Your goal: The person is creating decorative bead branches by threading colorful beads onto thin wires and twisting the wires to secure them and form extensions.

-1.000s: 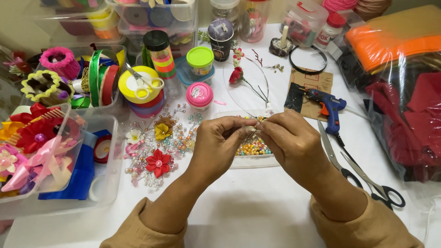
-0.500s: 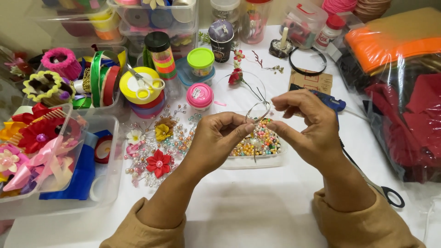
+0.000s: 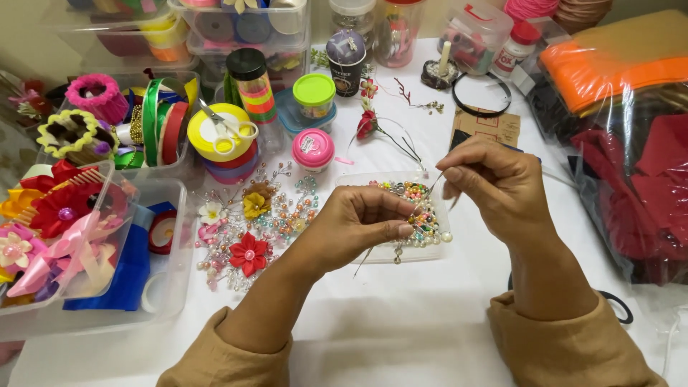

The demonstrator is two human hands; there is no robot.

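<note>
Beading step: the left hand (image 3: 358, 226) pinches a bead, the right hand (image 3: 494, 183) pinches thin wire (image 3: 432, 184), over the bead tray (image 3: 437, 244) at desk centre. Next calls for steady threading.

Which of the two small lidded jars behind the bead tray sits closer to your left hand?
The pink-lidded jar. It stands nearer the left hand and the bead tray; the green-lidded jar sits farther back.

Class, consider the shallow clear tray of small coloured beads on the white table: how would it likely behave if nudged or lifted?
The shallow clear plastic tray is probably light and would slide easily on the smooth white table. Its small round coloured beads would likely roll and could spill over the low rim if tilted.
</note>
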